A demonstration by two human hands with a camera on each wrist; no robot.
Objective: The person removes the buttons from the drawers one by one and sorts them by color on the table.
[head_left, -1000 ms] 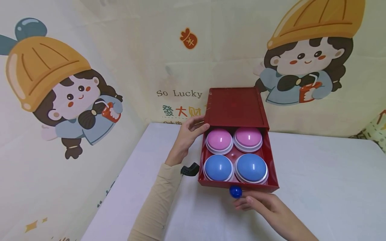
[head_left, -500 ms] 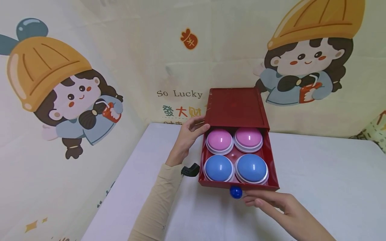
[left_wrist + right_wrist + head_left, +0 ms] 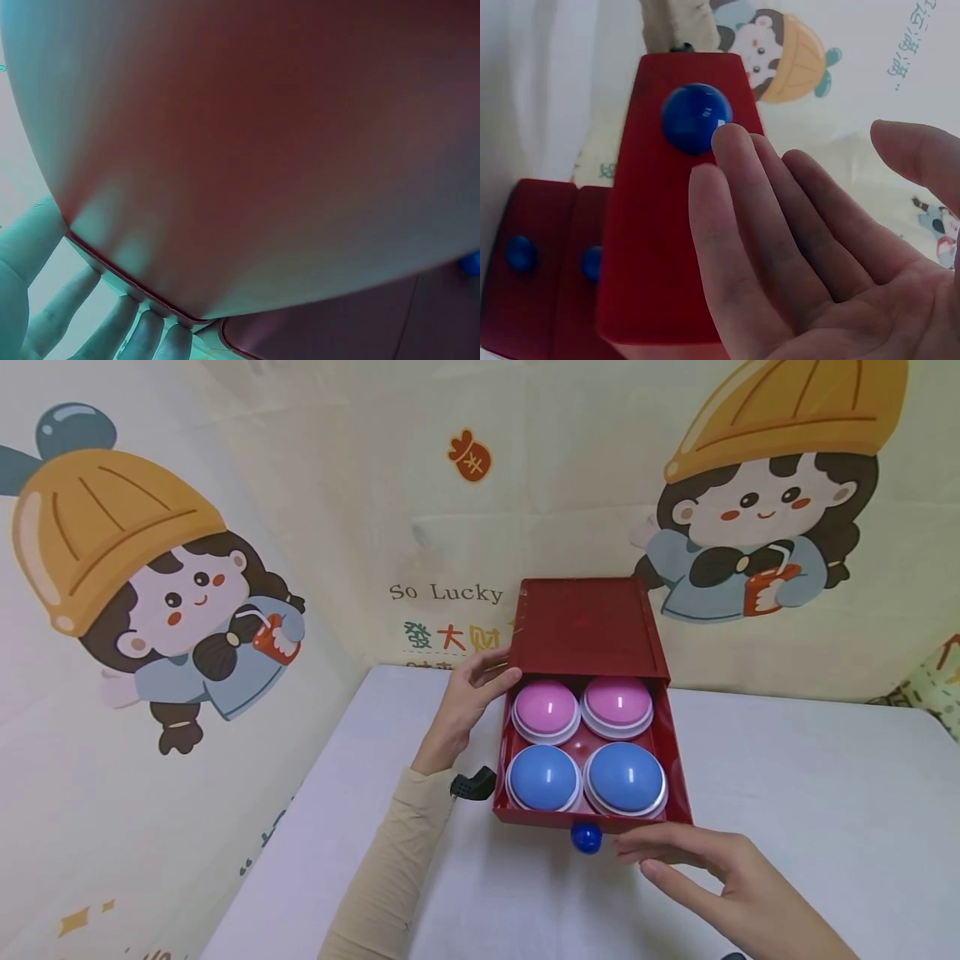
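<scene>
A red drawer stands pulled out of a small red cabinet. Inside it lie two pink domes and two blue domes on white rims, resembling push buttons. My left hand rests against the cabinet's left side, thumb at the front edge; in the left wrist view its fingers touch that side. Below the drawer's front edge my right hand holds nothing, its fingers fairly straight. Its fingertips are a little right of the blue knob, apart from it.
The right wrist view shows two more red drawer fronts with blue knobs under the pulled-out one. The cabinet is on a white-covered table. A cartoon-printed cloth hangs behind and to the left.
My right hand has drawn away from the blue knob to the right, its fingers loosening off it. The left hand, the cabinet and the pulled-out drawer have stayed in place.
</scene>
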